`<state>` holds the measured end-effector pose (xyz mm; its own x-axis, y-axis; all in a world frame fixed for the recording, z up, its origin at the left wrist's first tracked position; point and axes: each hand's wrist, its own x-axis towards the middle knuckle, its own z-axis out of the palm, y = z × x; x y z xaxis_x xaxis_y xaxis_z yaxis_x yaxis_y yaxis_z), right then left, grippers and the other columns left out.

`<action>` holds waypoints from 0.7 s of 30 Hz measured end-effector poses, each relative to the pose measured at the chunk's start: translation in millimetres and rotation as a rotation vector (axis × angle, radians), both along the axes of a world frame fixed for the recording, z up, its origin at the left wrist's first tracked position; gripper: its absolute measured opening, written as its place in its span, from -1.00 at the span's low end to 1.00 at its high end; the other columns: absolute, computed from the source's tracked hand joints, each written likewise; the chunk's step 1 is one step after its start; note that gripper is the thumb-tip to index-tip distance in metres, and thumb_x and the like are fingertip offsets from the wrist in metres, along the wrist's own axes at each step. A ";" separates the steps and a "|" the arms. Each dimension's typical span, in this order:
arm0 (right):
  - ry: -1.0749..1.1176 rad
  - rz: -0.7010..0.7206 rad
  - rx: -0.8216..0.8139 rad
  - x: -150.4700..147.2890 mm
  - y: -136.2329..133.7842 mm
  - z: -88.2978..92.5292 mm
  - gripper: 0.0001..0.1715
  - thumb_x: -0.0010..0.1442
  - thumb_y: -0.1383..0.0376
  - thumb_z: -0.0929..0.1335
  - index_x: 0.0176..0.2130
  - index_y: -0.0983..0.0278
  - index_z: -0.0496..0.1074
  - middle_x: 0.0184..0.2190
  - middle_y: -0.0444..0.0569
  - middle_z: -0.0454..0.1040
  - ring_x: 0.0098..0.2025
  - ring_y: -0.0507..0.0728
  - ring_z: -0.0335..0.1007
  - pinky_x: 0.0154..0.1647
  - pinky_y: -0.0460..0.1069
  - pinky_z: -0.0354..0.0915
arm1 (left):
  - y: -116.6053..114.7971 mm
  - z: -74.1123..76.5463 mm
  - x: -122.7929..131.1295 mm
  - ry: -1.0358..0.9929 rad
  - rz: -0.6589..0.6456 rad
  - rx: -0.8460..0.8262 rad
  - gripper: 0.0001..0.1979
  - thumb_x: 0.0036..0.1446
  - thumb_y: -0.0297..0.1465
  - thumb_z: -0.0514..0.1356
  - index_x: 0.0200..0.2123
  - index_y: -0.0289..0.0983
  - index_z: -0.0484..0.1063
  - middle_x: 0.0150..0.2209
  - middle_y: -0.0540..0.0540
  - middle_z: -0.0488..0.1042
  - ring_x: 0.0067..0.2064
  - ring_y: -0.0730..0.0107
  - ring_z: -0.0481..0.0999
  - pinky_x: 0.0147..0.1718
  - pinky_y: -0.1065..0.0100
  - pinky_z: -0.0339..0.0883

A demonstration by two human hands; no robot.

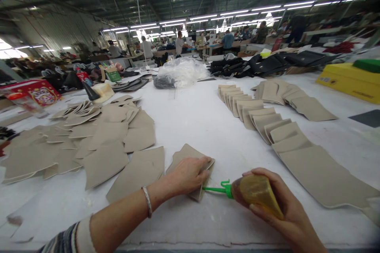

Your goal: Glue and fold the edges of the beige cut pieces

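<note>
The left hand (pixel 190 172), a bracelet (pixel 147 202) at its wrist, lies palm down over a beige piece (pixel 184 153) on the white surface (pixel 190 118); its fingertips press near the piece's right edge, and whether they also pinch it I cannot tell. The right hand (pixel 286 205) wraps around a squeeze bottle (pixel 255 193) of amber contents, tipped on its side. The bottle's green nozzle (pixel 216 190) points left, its tip at the right edge of the beige piece, just below the left thumb; actual contact is unclear.

Just left of the beige piece lies a loose piece (pixel 139 170) of the same colour, and beyond that spreads an overlapping heap (pixel 107 138) of more. To the right, a row (pixel 320 174) of similar pieces overlaps in a line running away from the right hand, with a smaller fan (pixel 311 107) behind it.

Farther off are a yellow box (pixel 348 83) at right, a clear plastic bundle (pixel 184 69) at centre and a red box (pixel 44 93) at left. Beyond, people (pixel 228 40) occupy a large hall under strip lights (pixel 204 17).
</note>
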<state>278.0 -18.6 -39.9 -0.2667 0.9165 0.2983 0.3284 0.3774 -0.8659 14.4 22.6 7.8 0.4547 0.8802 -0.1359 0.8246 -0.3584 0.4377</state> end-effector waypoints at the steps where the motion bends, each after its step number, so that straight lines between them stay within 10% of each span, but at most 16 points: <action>1: 0.018 0.020 -0.018 -1.7 -1.9 -0.2 -0.43 0.18 0.13 0.43 0.11 0.09 0.20 0.00 -0.05 0.41 0.01 0.18 0.40 -0.02 -0.11 0.32 | -0.2 0.7 0.2 -0.002 0.000 -0.001 -0.53 0.22 -0.38 -0.01 0.19 -0.25 0.29 0.02 -0.16 0.50 0.01 0.11 0.50 0.02 0.15 0.34; 21: 0.183 -0.207 -0.221 -22.7 -19.2 15.0 -0.43 0.03 0.07 0.46 0.00 0.16 0.33 -0.11 -0.07 0.47 -0.08 0.24 0.42 -0.05 -0.05 0.31 | 0.9 -3.0 -0.7 -0.012 -0.004 -0.008 -0.53 0.24 -0.36 -0.02 0.20 -0.25 0.27 0.10 -0.15 0.44 0.08 0.12 0.45 0.09 0.16 0.29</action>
